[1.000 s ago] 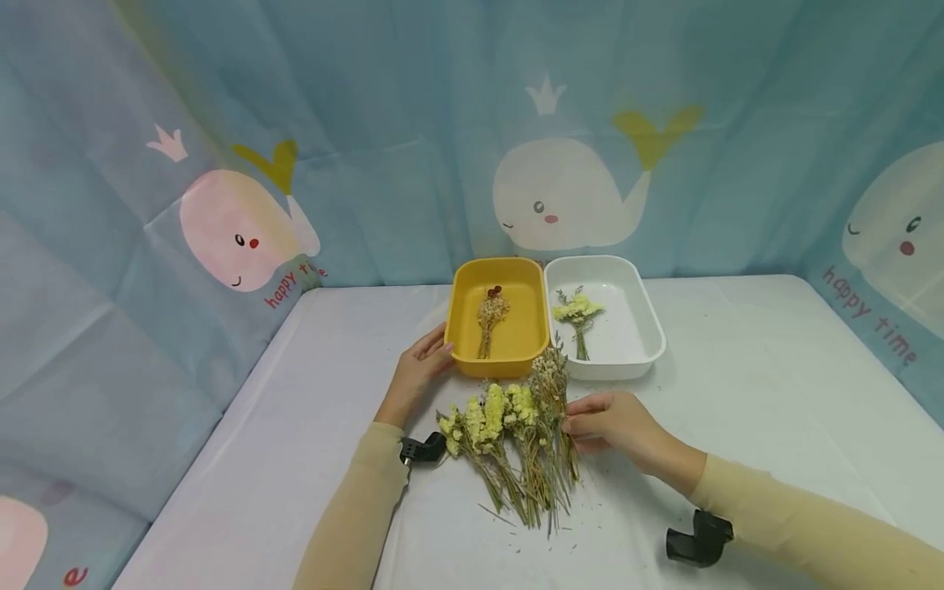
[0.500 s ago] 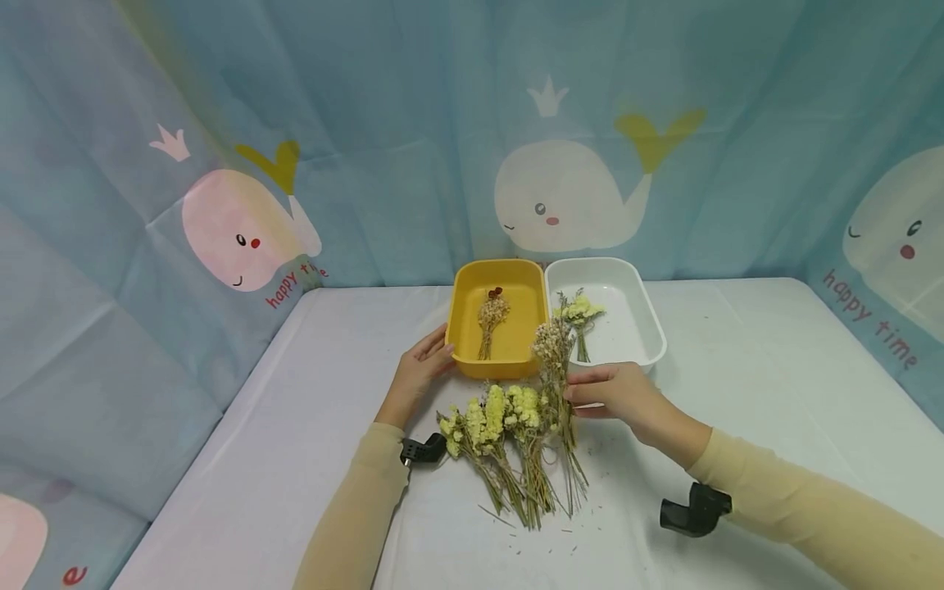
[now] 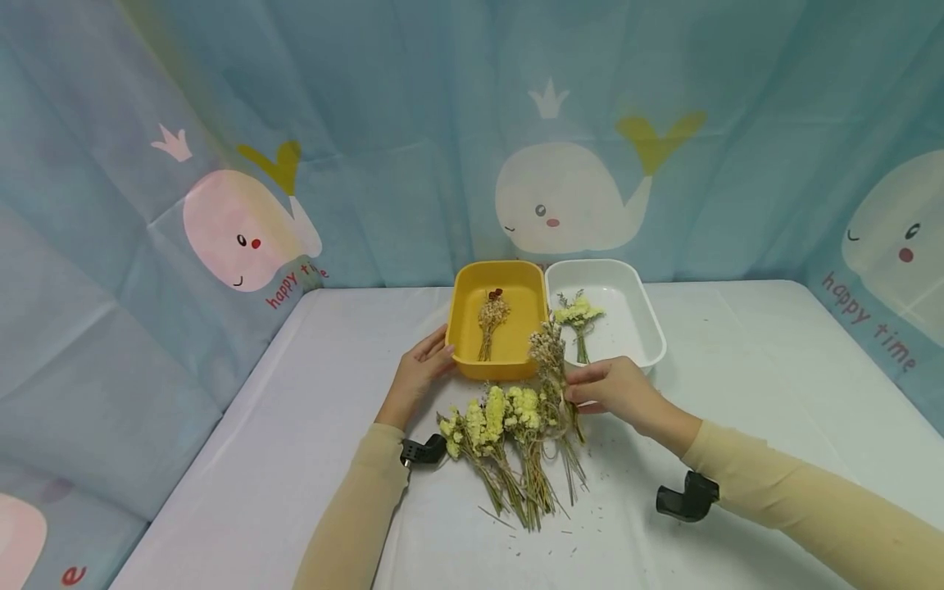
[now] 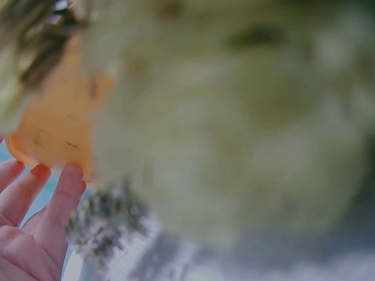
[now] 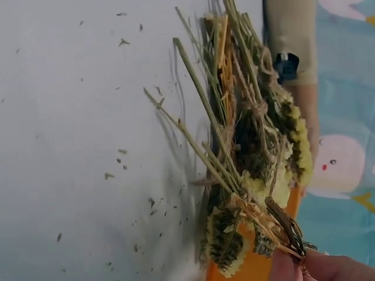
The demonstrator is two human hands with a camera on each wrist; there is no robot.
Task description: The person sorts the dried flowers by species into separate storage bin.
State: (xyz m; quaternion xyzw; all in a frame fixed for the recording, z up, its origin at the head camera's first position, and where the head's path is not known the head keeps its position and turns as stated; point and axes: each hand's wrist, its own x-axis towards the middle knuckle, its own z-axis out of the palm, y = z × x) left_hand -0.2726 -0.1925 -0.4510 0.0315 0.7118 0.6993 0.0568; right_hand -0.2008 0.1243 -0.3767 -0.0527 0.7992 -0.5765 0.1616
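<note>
In the head view my left hand (image 3: 415, 378) touches the near left side of the yellow tray (image 3: 496, 372); its fingers look straight in the left wrist view, against the blurred orange-yellow wall (image 4: 53, 132). My right hand (image 3: 623, 397) pinches the stems of a dried flower bunch (image 3: 547, 352) with small pale blossoms, heads pointing toward the trays. Left of it, several yellow dried flower bunches (image 3: 490, 418) lie on the table, stems toward me. A large blurred flower head (image 4: 234, 129) hides most of the left wrist view.
The yellow tray holds a small tan bunch (image 3: 492, 315) with dark red tips. Touching it on the right, a white tray (image 3: 627, 324) holds a yellow bunch (image 3: 579, 311). Stem crumbs (image 3: 568, 533) dot the white tablecloth (image 3: 767, 369). A printed blue curtain (image 3: 413, 205) stands behind.
My right hand has raised the pale bunch off the pile toward the trays, then shifted its heads slightly left and lower. My left hand stays at the yellow tray.
</note>
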